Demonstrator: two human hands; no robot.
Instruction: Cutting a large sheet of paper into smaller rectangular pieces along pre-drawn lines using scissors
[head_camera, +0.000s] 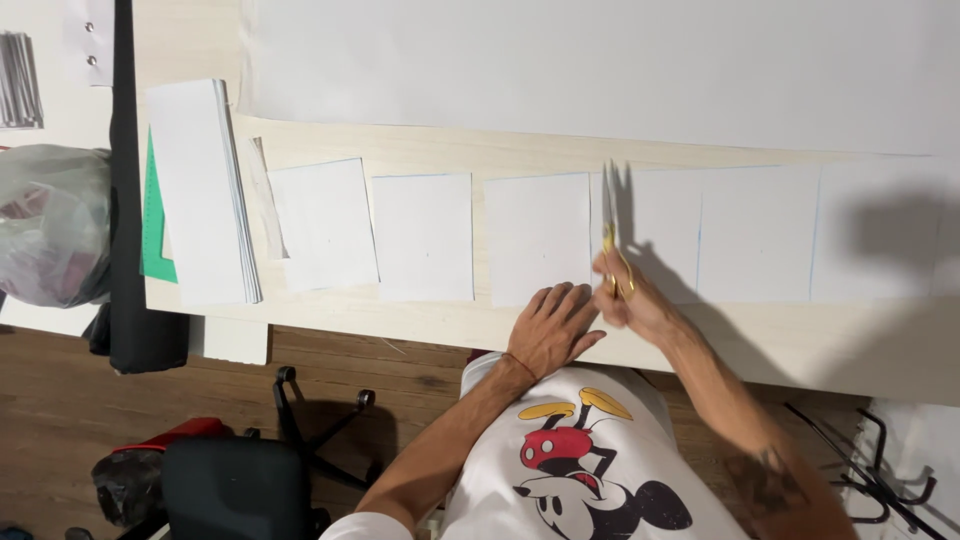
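Right hand (632, 298) grips scissors (611, 235); left hand (553, 325) flat, open on paper strip (760, 235); paper stack (205, 190) far left.

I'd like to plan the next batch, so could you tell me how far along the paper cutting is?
Two cut rectangles lie apart at left. The right hand works the scissors along a line while the left hand steadies the third piece. Three marked panels of the paper strip remain.

light: bright, warm, even | shadow: soft, cast rightward over paper strip (760, 235) | focus: sharp; right hand (630, 300) slightly motion-blurred
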